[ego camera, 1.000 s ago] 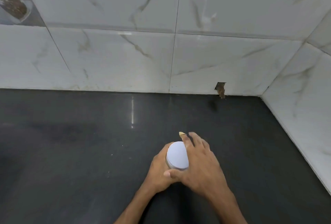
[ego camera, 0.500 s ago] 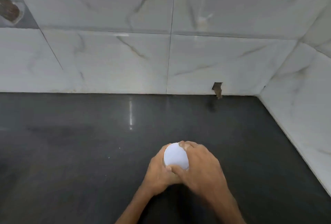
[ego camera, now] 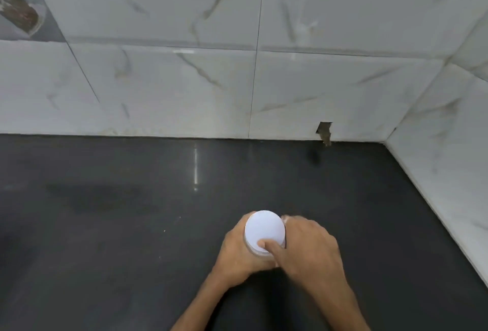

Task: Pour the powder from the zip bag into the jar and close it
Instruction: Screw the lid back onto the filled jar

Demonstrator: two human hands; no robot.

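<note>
A jar with a round white lid stands on the dark countertop, seen from above. My left hand wraps around the jar's body from the left. My right hand grips the lid from the right, thumb on the lid's near edge and fingers curled around its far side. The jar's body is almost fully hidden by both hands. No zip bag is in view.
White marble-look wall tiles rise behind the counter and along the right side. A small chipped hole sits at the base of the back wall.
My right hand went from open fingers over the lid to gripping it, then turned so more of the lid's top shows. The left hand stayed around the jar.
</note>
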